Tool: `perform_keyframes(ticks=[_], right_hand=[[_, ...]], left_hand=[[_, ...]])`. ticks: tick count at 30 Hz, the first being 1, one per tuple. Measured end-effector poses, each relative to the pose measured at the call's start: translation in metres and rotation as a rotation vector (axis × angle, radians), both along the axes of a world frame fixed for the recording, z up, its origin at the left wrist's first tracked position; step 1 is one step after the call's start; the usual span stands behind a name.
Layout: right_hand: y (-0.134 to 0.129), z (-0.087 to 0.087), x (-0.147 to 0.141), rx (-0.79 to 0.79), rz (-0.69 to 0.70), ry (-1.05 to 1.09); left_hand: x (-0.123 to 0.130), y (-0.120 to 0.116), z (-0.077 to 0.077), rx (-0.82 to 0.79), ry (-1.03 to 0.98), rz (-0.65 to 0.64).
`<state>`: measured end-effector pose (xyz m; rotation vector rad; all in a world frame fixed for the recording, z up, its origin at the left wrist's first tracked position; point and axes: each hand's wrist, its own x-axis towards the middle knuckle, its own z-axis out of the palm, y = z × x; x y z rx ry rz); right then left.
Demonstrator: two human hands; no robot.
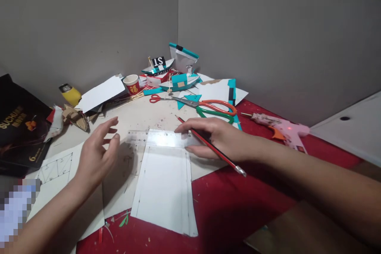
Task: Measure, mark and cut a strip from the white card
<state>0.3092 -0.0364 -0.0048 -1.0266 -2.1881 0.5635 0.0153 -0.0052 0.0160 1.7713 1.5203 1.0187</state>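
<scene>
Head view, near to far: white paper strip [165,190] on a red-and-pale counter [154,242], clear ruler [163,139] across its far end. Just left of the ruler, an empty left hand [99,147], fingers loosely parted. At the ruler's right part, a half-curled right hand [223,137] with a red-and-black pencil [223,156] in its grasp. Beyond, orange-and-green-handled scissors [195,104]; farther right, a pink glue gun [268,120]; behind, a paper cup [131,84] and two model boats [181,83].
</scene>
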Motion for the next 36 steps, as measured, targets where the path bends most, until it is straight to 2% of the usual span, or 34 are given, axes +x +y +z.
perform_keyframes(ticks=[2, 3, 5, 7, 11, 17, 22, 26, 31, 36], right_hand=[[0.003, 0.002, -0.001, -0.081, 0.016, 0.022], [0.003, 0.002, 0.000, -0.125, 0.028, 0.035], [0.003, 0.004, 0.001, -0.218, 0.045, 0.059], [0.002, 0.005, 0.005, -0.297, 0.062, 0.062], [0.000, 0.010, 0.015, -0.391, 0.106, 0.046], [-0.002, 0.014, 0.020, -0.410, 0.093, 0.097], [0.000, 0.009, 0.023, -0.379, 0.057, 0.074], [0.002, 0.009, 0.025, -0.385, 0.073, -0.052], [0.000, 0.003, 0.018, -0.412, 0.150, -0.110], [-0.003, 0.000, 0.010, -0.549, 0.217, -0.108]], left_hand=[[-0.002, -0.009, 0.009, 0.088, 0.038, -0.067], [-0.002, -0.012, 0.010, 0.126, 0.095, -0.161], [-0.002, -0.017, 0.008, 0.157, 0.251, -0.360], [0.000, -0.018, 0.000, 0.140, 0.338, -0.459], [0.003, -0.015, -0.009, 0.039, 0.295, -0.491], [0.011, -0.009, 0.003, -0.303, 0.212, -0.614], [0.008, 0.007, -0.002, -0.506, 0.053, -0.576], [0.005, 0.017, -0.011, -0.596, -0.062, -0.518], [0.014, 0.009, -0.016, -0.657, -0.183, -0.456], [0.021, 0.003, -0.020, -0.732, -0.271, -0.375]])
